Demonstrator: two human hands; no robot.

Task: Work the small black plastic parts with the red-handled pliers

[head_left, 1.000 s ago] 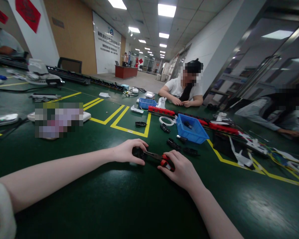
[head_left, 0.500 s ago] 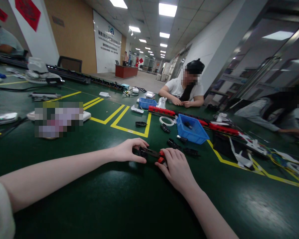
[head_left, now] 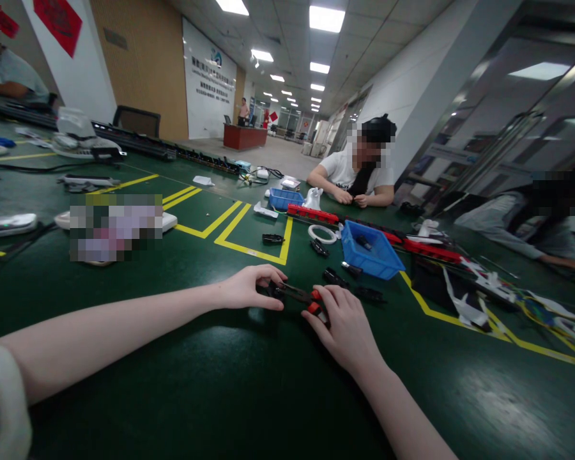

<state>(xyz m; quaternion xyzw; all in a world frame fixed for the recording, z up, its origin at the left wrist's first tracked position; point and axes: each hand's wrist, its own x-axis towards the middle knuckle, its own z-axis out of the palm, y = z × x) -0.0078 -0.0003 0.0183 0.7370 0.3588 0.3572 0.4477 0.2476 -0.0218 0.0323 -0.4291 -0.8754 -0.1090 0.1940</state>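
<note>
My left hand point(head_left: 255, 287) is closed around a small black part point(head_left: 275, 291), mostly hidden by the fingers. My right hand point(head_left: 347, 322) grips pliers with red handles point(head_left: 315, 301). The dark jaws of the pliers point left and reach the black part; whether they pinch it I cannot tell. Just beyond the right hand lie several loose black parts, among them a black connector-like piece point(head_left: 335, 277) and a longer black piece point(head_left: 370, 294). Farther off, another small black piece point(head_left: 273, 239) rests inside a yellow taped outline.
A blue bin point(head_left: 371, 250) holding a few dark pieces stands beyond my right hand, beside a white ring-shaped coil point(head_left: 322, 234). A long red strip point(head_left: 313, 214) runs behind it. Opposite sits a person point(head_left: 352, 169). At left lies a blurred-out object point(head_left: 117, 229) on the green table point(head_left: 182, 383).
The view has shifted very slightly. The pliers' handles look a little wider apart, and both hands stay in nearly the same place around the black part.
</note>
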